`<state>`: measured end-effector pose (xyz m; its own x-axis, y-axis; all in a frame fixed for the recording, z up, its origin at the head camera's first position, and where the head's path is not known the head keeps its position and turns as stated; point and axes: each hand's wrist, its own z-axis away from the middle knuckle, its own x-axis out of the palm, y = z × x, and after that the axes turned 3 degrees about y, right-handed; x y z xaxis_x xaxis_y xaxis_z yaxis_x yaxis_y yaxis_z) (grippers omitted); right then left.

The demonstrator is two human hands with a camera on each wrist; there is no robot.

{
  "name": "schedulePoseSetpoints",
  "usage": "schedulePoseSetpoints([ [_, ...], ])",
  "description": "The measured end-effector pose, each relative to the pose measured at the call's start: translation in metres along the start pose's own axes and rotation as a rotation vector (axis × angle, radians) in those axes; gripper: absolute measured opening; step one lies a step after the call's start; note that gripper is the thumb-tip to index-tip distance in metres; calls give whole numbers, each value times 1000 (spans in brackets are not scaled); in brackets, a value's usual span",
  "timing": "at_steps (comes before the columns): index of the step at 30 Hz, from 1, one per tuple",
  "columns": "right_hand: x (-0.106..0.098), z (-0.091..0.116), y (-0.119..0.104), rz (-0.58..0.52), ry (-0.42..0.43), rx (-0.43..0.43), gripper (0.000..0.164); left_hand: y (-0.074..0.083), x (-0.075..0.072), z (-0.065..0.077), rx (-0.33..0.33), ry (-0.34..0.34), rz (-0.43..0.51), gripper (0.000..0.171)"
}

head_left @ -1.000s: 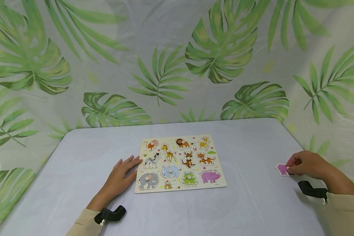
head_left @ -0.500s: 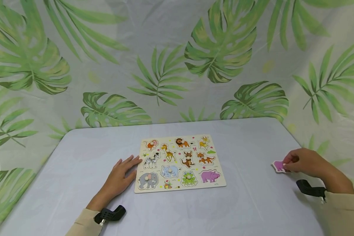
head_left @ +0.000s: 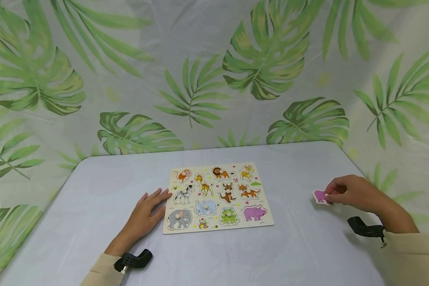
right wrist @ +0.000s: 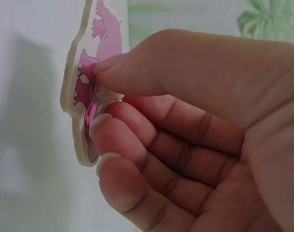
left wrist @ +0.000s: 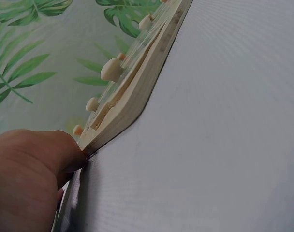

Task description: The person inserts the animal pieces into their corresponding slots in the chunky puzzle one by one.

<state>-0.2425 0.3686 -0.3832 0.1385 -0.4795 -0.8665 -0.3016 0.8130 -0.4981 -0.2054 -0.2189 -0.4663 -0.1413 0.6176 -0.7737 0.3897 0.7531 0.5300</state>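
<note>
A wooden animal puzzle board (head_left: 214, 198) lies at the middle of the table. My left hand (head_left: 146, 214) rests at its left edge, fingers extended; in the left wrist view the thumb (left wrist: 65, 152) touches the board's side (left wrist: 137, 96). Off to the right of the board, my right hand (head_left: 357, 194) pinches a purple hippo puzzle piece (head_left: 319, 196) between thumb and fingers. The right wrist view shows the hippo piece (right wrist: 108, 36) edge-on, its knob (right wrist: 107, 94) partly hidden by the thumb. On the board, a purple hippo picture (head_left: 255, 213) at lower right shows no knob.
Knobbed animal pieces, such as the frog (head_left: 229, 217) and elephant (head_left: 179, 219), sit in the board. A white cloth covers the table (head_left: 289, 254). Behind it hangs a leaf-patterned curtain (head_left: 200, 139). Each wrist wears a black camera (head_left: 366, 228).
My right hand has moved left toward the board with the hippo piece in its fingers. My left hand has stayed at the board's left edge.
</note>
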Motion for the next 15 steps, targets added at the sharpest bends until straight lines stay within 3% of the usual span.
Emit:
schedulePoseSetpoints([
  [15, 16, -6, -39, -46, -24, -138, 11, 1, 0, 0, -2, -2, 3, 41],
])
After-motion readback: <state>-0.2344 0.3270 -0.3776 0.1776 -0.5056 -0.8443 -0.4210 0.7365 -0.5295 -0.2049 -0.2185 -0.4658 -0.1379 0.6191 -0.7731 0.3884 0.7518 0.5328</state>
